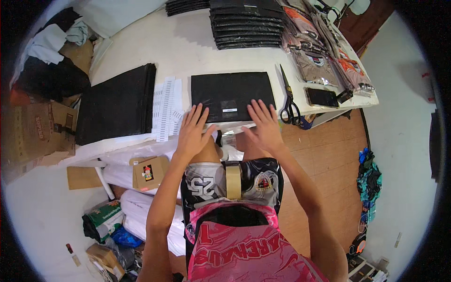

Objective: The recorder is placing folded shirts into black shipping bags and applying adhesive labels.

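Note:
A flat black plastic mailer bag [230,89] lies on the white table in front of me. A small white label shows near its front edge. My left hand [191,129] rests on the bag's near left corner, fingers spread. On the near right corner lies my right hand [264,126], also with its fingers stretched out and apart. Neither hand grips anything. Just left of the bag are white sheets of printed labels [165,110], partly overlapping. A pair of black-handled scissors [288,96] lies to its right. A tan roll [233,182], seen edge-on, sits at my lap.
A stack of black bags [117,103] lies at the table's left. Piled black packages [246,26] and bagged garments [317,66] fill the far right. A phone [322,97] is near the right edge. Cardboard boxes [42,131] stand left; white bundles [150,211] lie below.

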`<state>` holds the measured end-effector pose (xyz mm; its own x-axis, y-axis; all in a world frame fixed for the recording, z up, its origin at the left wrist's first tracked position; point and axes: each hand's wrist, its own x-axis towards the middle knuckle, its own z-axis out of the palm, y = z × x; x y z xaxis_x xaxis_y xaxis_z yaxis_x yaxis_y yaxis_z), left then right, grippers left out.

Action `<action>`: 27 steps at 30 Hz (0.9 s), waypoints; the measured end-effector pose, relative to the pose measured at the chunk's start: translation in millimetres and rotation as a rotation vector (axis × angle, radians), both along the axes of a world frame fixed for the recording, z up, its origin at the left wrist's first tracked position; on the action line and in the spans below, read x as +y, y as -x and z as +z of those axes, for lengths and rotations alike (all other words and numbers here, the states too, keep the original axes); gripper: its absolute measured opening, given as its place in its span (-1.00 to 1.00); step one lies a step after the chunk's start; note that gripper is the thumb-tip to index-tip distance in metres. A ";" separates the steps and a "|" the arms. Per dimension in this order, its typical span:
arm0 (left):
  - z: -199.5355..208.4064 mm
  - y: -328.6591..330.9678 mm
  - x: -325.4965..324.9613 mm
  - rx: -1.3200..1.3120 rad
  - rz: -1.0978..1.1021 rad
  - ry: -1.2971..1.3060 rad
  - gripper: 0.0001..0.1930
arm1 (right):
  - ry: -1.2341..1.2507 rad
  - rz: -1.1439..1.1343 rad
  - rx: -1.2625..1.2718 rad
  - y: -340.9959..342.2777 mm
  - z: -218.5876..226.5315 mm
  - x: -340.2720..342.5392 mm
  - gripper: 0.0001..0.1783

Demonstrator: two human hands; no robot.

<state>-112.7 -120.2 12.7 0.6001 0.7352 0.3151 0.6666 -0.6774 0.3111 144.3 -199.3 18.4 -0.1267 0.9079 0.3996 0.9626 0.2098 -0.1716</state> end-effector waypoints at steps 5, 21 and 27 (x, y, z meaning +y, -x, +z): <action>17.1 -0.7 0.4 -0.061 0.002 -0.053 -0.45 | -0.120 -0.077 0.101 -22.7 -0.1 -4.6 -0.39; 33.8 -16.7 50.1 -0.072 -0.042 -0.291 -0.59 | -0.188 0.180 0.033 -20.2 52.7 37.8 -0.67; 121.0 -23.9 62.1 -0.027 -0.151 -0.088 -0.76 | 0.040 0.276 0.208 -43.8 112.7 37.5 -0.63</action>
<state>-88.8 -58.1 133.6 0.6922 0.6063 0.3915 0.5476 -0.7946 0.2624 188.2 -161.7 131.1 -0.2894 0.8663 0.4071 0.8141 0.4465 -0.3713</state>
